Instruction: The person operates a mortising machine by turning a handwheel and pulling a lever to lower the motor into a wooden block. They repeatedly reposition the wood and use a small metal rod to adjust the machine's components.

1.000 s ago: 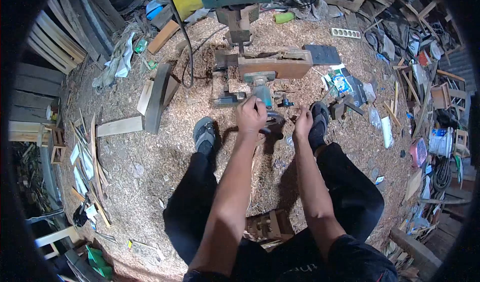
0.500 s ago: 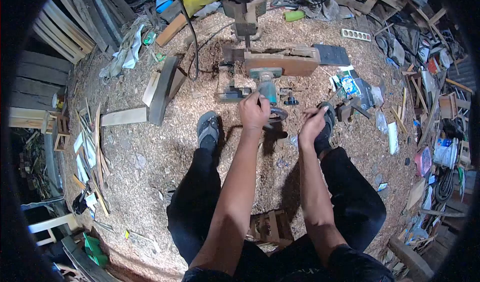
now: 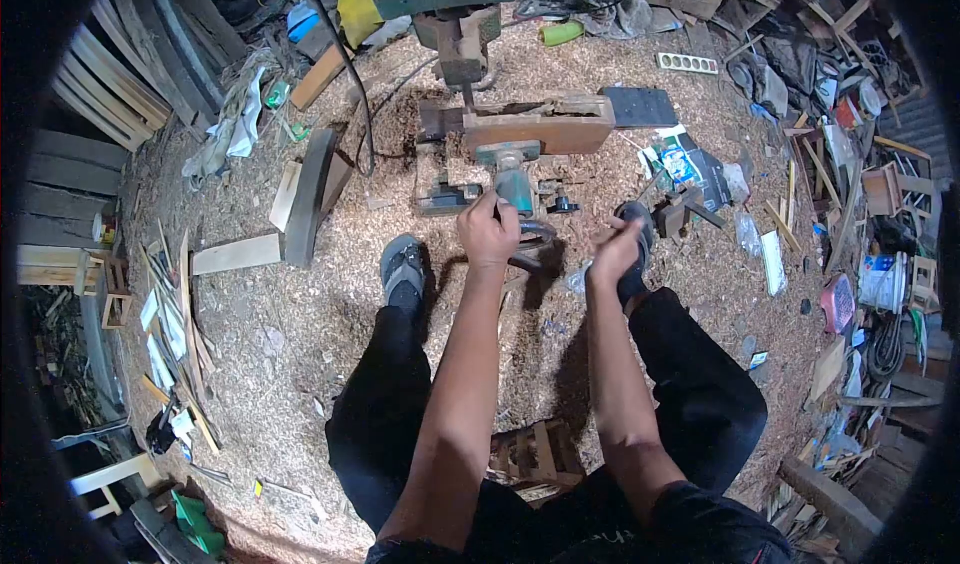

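Underfoot, coarse sawdust (image 3: 300, 314), rough planks (image 3: 238, 254)

I saw my left hand (image 3: 488, 232) gripping the teal router (image 3: 514, 186) on the sawdust floor (image 3: 300, 314); my right hand (image 3: 615, 247) hovered closed nearby.

Both bare arms stretch forward and down between the knees. The left hand (image 3: 488, 231) is curled into a closed grip, knuckles up. The right hand (image 3: 615, 248) sits apart from it, fingers bent loosely inward.
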Demonstrator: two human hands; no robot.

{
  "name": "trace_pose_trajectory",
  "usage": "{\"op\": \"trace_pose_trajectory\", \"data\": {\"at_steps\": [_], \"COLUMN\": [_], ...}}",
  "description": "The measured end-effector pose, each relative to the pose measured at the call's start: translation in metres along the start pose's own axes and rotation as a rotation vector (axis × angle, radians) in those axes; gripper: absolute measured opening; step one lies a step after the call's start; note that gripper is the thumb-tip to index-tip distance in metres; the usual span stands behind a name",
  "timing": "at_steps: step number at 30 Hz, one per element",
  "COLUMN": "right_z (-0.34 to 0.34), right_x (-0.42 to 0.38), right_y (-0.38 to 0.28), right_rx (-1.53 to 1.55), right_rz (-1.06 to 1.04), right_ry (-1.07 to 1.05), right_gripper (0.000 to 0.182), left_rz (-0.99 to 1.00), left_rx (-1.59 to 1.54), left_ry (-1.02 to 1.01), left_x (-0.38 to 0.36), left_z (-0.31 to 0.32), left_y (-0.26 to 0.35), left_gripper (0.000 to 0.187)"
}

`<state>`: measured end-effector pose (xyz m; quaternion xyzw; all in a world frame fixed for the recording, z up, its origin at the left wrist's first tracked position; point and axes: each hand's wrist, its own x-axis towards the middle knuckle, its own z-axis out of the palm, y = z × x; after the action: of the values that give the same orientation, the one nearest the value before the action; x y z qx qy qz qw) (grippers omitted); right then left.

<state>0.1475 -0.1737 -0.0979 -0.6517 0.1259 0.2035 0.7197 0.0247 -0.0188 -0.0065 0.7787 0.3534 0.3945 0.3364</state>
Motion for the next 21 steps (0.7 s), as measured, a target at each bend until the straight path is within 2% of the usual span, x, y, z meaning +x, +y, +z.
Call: {"op": "trace_pose_trajectory", "data": {"at_steps": [2,3,4,8,10,12,14,17,18,19,21], "right_z": [-0.006,-0.009,-0.002,0.009,0.013,0.017,0.015,0.009,0.008,0.006,0.007], "right_x": [0.003,0.020,0.022,0.014,0.021,0.022,0.023,-0.005,-0.002,0.023,0.034], "right_y": [-0.007,0.017,0.021,0.000,0.004,0.012,0.017,-0.029,-0.029,-0.001,0.009], "right_rx": [-0.018,-0.096,-0.126,-0.106,-0.201,-0.218,-0.151,-0.079,-0.101,-0.098,0.072], "right_rz": [-0.105,-0.232,-0.270,-0.143,-0.213,-0.294,-0.258,-0.041,-0.031,-0.193,-0.052], "right_ry": [0.166,0.113,0.102,0.161,0.238,0.146,0.062,0.028,0.027,0.064,0.038], "right_gripper": [0.062,0.060,0.061,0.066,0.069,0.068,0.068,0.068,0.068,0.066,0.064], "left_rz": [0.035,0.055,0.050,0.022,0.007,0.007,0.016,0.011,-0.001,-0.001,0.012], "left_rx": [-0.009,-0.012,-0.026,-0.033,-0.023,-0.019,-0.025,-0.035,-0.039,-0.049,-0.074], "left_ry": [0.011,0.013,0.021,0.005,-0.010,-0.012,0.007,0.000,-0.014,-0.003,0.024], "left_x": [0.000,-0.001,0.000,0.001,-0.001,-0.001,-0.001,0.003,0.000,0.000,0.001], "left_z": [0.001,0.001,0.002,0.002,0.001,0.002,0.002,0.002,0.001,0.001,0.004], "left_y": [-0.003,-0.004,-0.003,-0.005,-0.005,-0.004,-0.003,-0.003,-0.002,-0.001,0.000], "left_gripper": [0.021,0.019,0.019,0.019,0.019,0.019,0.019,0.018,0.018,0.019,0.020]}}
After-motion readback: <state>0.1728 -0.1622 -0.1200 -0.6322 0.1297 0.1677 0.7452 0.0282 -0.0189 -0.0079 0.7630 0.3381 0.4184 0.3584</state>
